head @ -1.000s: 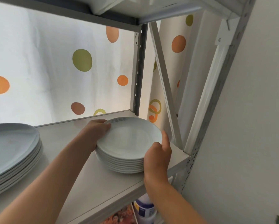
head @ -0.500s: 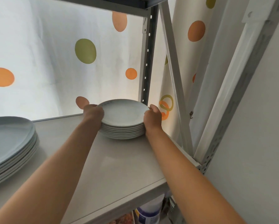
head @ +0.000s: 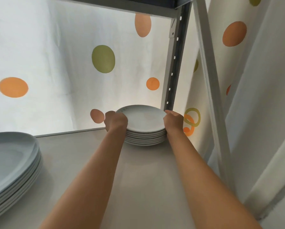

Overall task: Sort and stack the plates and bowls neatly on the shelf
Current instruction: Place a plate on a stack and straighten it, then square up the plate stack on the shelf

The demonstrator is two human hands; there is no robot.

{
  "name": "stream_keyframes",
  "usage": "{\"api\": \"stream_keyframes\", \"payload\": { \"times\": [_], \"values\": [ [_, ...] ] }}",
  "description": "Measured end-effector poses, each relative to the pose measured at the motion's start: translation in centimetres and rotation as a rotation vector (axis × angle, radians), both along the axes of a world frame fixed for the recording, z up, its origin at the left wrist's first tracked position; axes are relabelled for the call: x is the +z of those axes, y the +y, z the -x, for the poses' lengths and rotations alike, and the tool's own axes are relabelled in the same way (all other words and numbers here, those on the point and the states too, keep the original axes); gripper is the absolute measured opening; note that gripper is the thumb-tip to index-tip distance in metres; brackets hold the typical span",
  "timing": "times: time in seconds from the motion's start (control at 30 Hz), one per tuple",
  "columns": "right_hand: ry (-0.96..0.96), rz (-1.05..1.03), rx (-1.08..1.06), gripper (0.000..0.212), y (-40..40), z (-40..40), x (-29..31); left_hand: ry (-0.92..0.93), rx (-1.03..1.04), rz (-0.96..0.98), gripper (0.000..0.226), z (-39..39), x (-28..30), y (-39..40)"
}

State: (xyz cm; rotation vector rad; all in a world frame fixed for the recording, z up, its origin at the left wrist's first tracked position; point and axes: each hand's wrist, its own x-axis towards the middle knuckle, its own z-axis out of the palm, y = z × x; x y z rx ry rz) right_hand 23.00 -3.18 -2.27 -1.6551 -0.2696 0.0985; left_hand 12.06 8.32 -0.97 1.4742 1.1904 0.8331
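The left hand point(head: 116, 120) and right hand point(head: 173, 120) are gripping the small plate stack point(head: 145, 129); pushing crookedly is risking plates sliding apart.

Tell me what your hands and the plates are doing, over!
Left hand and right hand grip the small plate stack by its sides. Stack sits on the shelf, back right corner. Bigger plate stack at left, apart. Nothing in the way.

- Both arms reach deep along the shelf point(head: 148, 176).
- The left hand point(head: 115, 120) and right hand point(head: 174, 120) grip opposite sides of a stack of small plates point(head: 144, 128) in the back right corner, by the metal post point(head: 174, 63).
- A stack of larger plates point(head: 11, 166) sits at the left edge.
- A spotted curtain point(head: 64, 63) hangs behind.
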Motion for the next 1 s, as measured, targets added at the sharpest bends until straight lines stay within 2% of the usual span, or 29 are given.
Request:
{"api": "stream_keyframes", "payload": {
  "times": [0.13, 0.3, 0.4, 0.5, 0.63, 0.7, 0.83, 0.93, 1.0],
  "values": [
    [-0.037, 0.046, 0.016, 0.038, 0.0, -0.4, 0.2, 0.082, 0.023, -0.105, 0.03, -0.2, -0.6, 0.6],
    [-0.275, 0.311, -0.028, 0.027, -0.5, 1.1, 0.8, 0.43, -0.006, -0.522, 0.033, 1.3, 1.9, -0.1],
    [-0.4, 0.392, -0.075, 0.037, -0.5, 2.9, 1.7, 0.417, -0.13, -0.62, 0.035, 3.1, 3.3, 0.8],
    [-0.524, 0.335, -0.056, 0.041, 0.0, 6.2, 2.9, 0.345, -0.233, -0.599, 0.034, 6.9, 3.8, 1.5],
    [-0.656, 0.241, 0.199, 0.039, 3.3, 13.5, 3.8, 0.348, -0.218, -0.63, 0.031, 14.3, 4.5, 3.1],
    [-0.644, 0.247, 0.377, 0.038, 5.8, 17.7, 4.0, 0.406, -0.149, -0.726, 0.033, 18.3, 4.8, 4.4],
    [-0.468, 0.333, 0.685, 0.023, 10.7, 25.0, 4.0, 0.501, -0.026, -0.819, 0.035, 25.8, 5.1, 6.9],
    [-0.374, 0.377, 0.738, 0.023, 12.6, 28.4, 3.4, 0.637, 0.01, -0.8, 0.034, 31.3, 4.5, 8.4],
    [-0.385, 0.422, 0.726, 0.011, 12.9, 29.8, 3.0, 0.734, 0.004, -0.707, 0.035, 34.7, 3.7, 9.1]
  ]
}}
